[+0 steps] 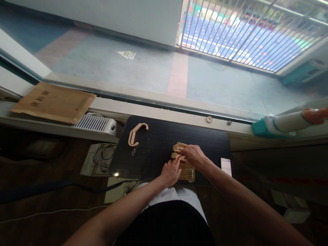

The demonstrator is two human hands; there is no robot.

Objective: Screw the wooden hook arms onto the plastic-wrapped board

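Observation:
On the dark tabletop, a pale wooden piece [175, 155] with blocky ends and small holes lies at the far end of a yellow-brown, shiny board [188, 173]. My left hand [170, 171] reaches in from the near side, its fingertips pressed together and holding the lower block. Bent over the upper part is my right hand [192, 154], fingers closed in a pinch; what sits between them is too small to make out. A curved wooden hook-shaped piece [132, 136] rests at the left, with several small screws [134, 151] below it.
A phone [226, 166] lies at the table's right edge. On the sill are a tape roll [209, 119] and a small grey object [229, 122]. A brown envelope [55, 102] covers part of the radiator [97, 123]. Small crumbs dot the dark table [159, 131].

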